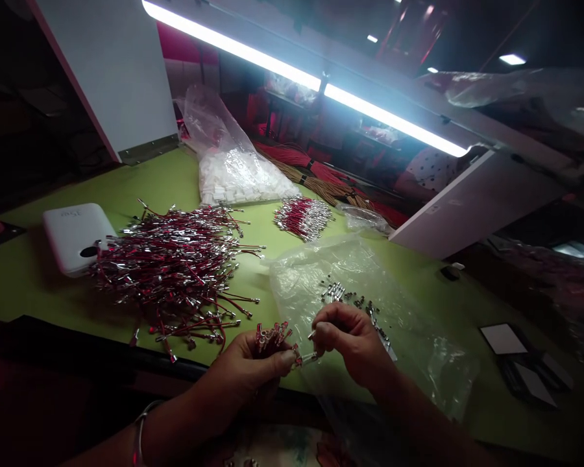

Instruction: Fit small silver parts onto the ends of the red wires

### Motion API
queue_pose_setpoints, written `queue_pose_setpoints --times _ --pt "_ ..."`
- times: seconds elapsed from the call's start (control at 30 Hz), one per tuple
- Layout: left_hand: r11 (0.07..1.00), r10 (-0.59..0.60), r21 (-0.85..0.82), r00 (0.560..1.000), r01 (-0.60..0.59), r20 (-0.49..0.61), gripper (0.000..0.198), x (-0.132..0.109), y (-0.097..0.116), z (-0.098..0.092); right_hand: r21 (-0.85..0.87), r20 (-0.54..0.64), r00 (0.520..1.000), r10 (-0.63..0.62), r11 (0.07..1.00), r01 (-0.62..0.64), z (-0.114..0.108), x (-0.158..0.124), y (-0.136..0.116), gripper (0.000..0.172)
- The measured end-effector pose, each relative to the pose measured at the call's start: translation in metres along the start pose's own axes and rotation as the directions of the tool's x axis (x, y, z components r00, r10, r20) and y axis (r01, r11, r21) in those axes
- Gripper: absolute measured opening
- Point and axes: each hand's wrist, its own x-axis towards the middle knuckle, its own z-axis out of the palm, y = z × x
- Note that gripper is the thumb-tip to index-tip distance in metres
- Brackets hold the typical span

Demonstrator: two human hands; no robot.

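My left hand (257, 363) is closed around a bundle of short red wires with metal end fittings (272, 334), their ends poking out above the fingers. Close beside it, my right hand (348, 340) pinches a small shiny tube (310, 357), apparently clear with metal ends, against one fitting by the left thumb. Whether the tube is joined to that fitting I cannot tell. Just beyond the right hand, loose small metal tubes (335, 292) and tiny dark pieces (363, 301) lie on a clear plastic sheet (302, 272).
A large pile of red wires (175, 259) covers the left of the green table (141, 185), against a white power bank (75, 237). Behind are a smaller wire pile (304, 219) and a bag of white pieces (243, 175). A lit lamp (233, 45) spans above.
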Motion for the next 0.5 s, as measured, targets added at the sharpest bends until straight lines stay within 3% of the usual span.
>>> queue_pose_setpoints --times 0.07,0.2,0.27,0.37,0.5 --pt "1.0 0.009 0.002 1.0 -0.009 0.02 0.036 -0.002 0.001 0.002 0.164 0.002 0.998 0.065 0.984 -0.064 0.01 -0.004 -0.002 0.02" --pt "0.999 0.025 0.033 0.998 -0.027 0.058 0.034 -0.002 0.002 0.004 0.218 0.011 0.995 0.102 0.971 -0.101 0.02 -0.007 -0.003 0.02" --pt "0.998 0.039 0.038 0.996 -0.042 0.079 0.033 -0.002 0.002 0.002 0.159 -0.001 0.995 0.095 0.983 -0.094 0.019 -0.01 -0.004 0.02" --pt "0.998 0.043 0.036 0.994 -0.047 0.105 0.032 -0.002 -0.001 0.0 -0.062 -0.019 0.999 0.028 0.998 -0.03 0.018 -0.015 -0.005 0.017" --pt "0.997 0.06 0.041 0.992 -0.065 0.109 0.03 -0.003 -0.01 -0.001 -0.278 -0.003 0.998 -0.065 0.959 0.062 0.022 -0.022 -0.008 0.014"
